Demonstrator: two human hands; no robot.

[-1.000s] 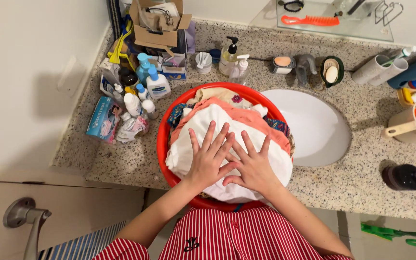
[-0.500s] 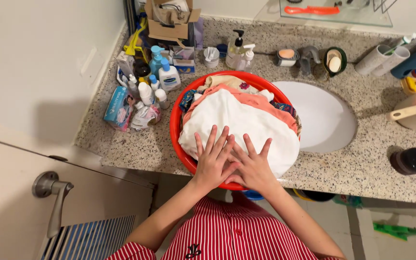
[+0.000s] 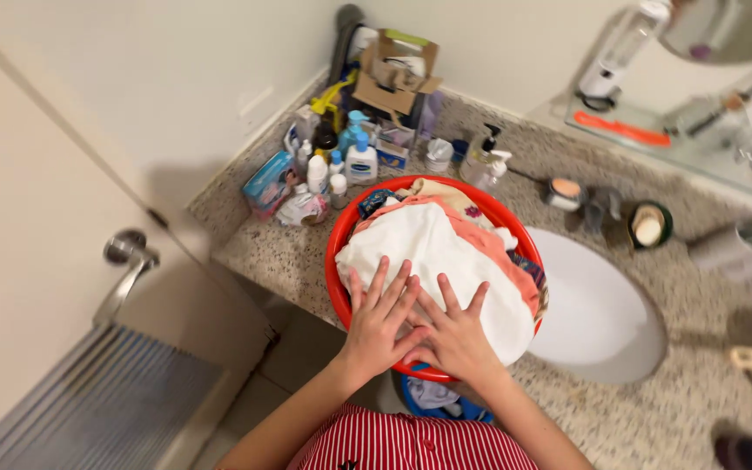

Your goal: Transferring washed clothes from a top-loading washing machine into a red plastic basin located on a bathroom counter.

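1. Hands first: your left hand and right hand both lie flat, fingers spread, on the white folded cloth just below the centre of the frame. Neither hand grasps anything; palms press down, and the inner fingers overlap where the two hands meet.
2. That white cloth tops a heap of laundry in one round red plastic basin, with a salmon-pink garment under it and patterned pieces showing at the far rim. The heap stands above the rim, so flat palms look suited to holding it down.
3. The basin sits on the speckled granite countertop, its near edge overhanging the counter's front, touching one white oval sink at centre right.
4. Count in the upper middle: one open brown cardboard box, two blue-capped white bottles, two clear pump dispensers.
5. One metal lever door handle sits at the left.
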